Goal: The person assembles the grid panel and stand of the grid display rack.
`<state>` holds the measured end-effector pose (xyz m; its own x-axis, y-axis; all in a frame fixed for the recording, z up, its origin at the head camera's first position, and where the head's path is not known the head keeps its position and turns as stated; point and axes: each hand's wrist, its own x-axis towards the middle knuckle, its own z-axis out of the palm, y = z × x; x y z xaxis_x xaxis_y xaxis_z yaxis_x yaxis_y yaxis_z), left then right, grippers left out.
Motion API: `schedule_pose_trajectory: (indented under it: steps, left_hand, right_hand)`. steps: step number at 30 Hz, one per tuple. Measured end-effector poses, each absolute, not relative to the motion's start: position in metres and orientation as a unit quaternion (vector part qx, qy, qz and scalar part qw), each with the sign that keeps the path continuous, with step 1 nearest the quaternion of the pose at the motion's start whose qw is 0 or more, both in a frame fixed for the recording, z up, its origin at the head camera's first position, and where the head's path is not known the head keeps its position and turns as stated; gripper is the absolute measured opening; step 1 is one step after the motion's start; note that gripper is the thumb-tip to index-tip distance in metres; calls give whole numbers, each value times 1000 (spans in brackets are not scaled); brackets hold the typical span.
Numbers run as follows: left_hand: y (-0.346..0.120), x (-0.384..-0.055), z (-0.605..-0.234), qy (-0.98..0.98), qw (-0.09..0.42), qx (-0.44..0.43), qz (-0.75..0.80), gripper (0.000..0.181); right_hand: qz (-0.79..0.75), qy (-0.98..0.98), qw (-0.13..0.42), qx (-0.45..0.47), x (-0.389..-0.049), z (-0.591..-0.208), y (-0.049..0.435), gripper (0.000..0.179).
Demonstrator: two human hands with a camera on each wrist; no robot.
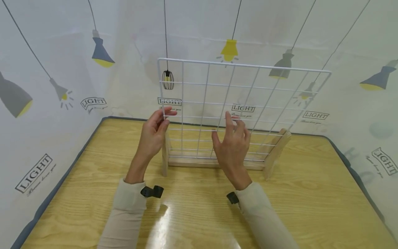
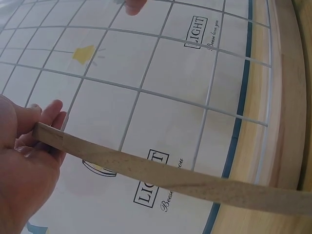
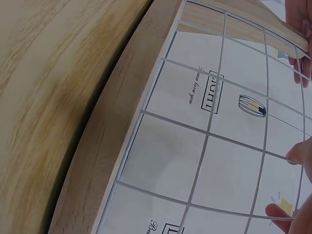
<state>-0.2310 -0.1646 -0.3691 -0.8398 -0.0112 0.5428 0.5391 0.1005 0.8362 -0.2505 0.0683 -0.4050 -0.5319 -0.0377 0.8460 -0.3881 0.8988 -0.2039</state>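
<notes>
A white wire grid panel [image 1: 214, 83] leans back, its lower edge along a wooden bar [image 1: 192, 162] between two wooden side posts. My left hand [image 1: 152, 133] grips the upper end of the left side post [image 2: 161, 170], beside the panel's left edge. Its thumb and fingers lie on either side of the wood in the left wrist view. Over the middle of the panel, my right hand [image 1: 233, 145] has its fingers mostly extended against the wires. In the right wrist view only the tips of its thumb and a finger [image 3: 278, 212] show.
The right side post [image 1: 276, 152] stands at the panel's other end. Everything rests on a wood-grain tabletop [image 1: 192, 207]. Behind and at the sides rises a pale wall covering [image 1: 133, 69] printed with lamps and lettering.
</notes>
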Motion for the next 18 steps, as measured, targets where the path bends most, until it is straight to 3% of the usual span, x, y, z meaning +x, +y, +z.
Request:
schedule_pose_trajectory:
  steps: [18]
  left_hand:
    - [-171,-229,-372,-727,198,-184,-632,39]
  right_hand:
    - [176,-855,473,121,-249,-400,69,66]
